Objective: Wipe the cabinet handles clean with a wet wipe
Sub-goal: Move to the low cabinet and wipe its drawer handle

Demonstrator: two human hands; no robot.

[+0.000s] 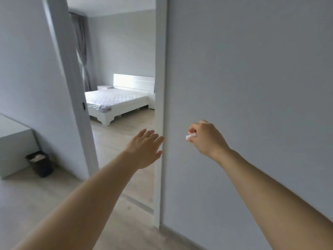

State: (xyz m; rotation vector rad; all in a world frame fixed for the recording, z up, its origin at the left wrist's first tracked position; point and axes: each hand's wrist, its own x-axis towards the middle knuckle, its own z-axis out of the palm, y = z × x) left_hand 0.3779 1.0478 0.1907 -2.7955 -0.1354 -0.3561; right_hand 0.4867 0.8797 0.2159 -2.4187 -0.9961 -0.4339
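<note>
Two hands reach mid-frame: left hand (146,147) spread open, right hand (205,139) pinching the wet wipe (190,137), best kept bunched firmly.

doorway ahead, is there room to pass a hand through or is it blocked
Open gap between the left door frame and right frame post; bare floor runs to the bed. The open left hand is at its right edge; the right hand pinches the wipe before bare wall.
</note>
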